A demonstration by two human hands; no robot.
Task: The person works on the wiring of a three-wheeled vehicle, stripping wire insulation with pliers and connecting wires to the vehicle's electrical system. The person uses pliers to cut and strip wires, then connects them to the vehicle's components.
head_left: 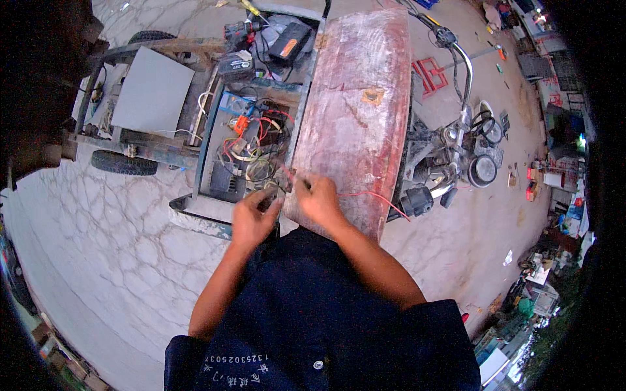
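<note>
My left hand [254, 218] is closed in a pinch at the near right corner of an open metal compartment [203, 171]. What its slightly blurred fingers hold is too small to make out. Just right of it, my right hand [317, 199] has its fingers drawn together around a red wire [365, 193]. The wire's tail trails rightward across a worn, reddish seat panel [352, 117]. Beyond my fingertips, a tangle of wires [261, 146] fills the compartment, with an orange connector [241, 125] among them. A dark finned box [225, 181] sits at its near left.
A cordless drill [240, 32], a battery pack [236, 66] and a black-and-orange box [290, 42] lie in the far compartment. Chrome handlebars [464, 72] with round gauges stand to the right. On the left are a grey board [154, 88] and a tyre [124, 162].
</note>
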